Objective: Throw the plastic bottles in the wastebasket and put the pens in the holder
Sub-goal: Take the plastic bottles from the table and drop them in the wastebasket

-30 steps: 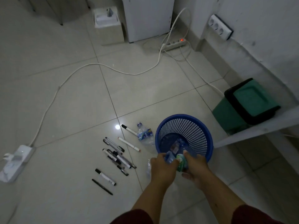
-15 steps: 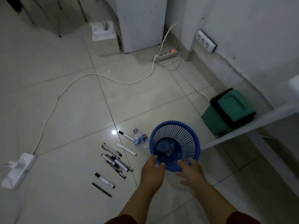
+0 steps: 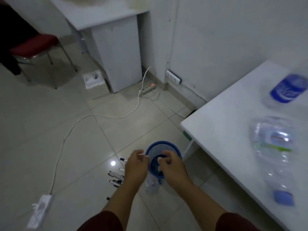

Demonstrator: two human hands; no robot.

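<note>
Your left hand (image 3: 135,169) and right hand (image 3: 173,167) hover over the blue wastebasket (image 3: 164,147) on the floor, fingers loosely spread, holding nothing. Inside the basket sit dark shapes, too blurred to identify. A crushed bottle (image 3: 150,185) lies on the floor beside its base. Pens (image 3: 115,178) lie scattered to its left. Two more bottles (image 3: 275,147) rest on the table (image 3: 221,124).
</note>
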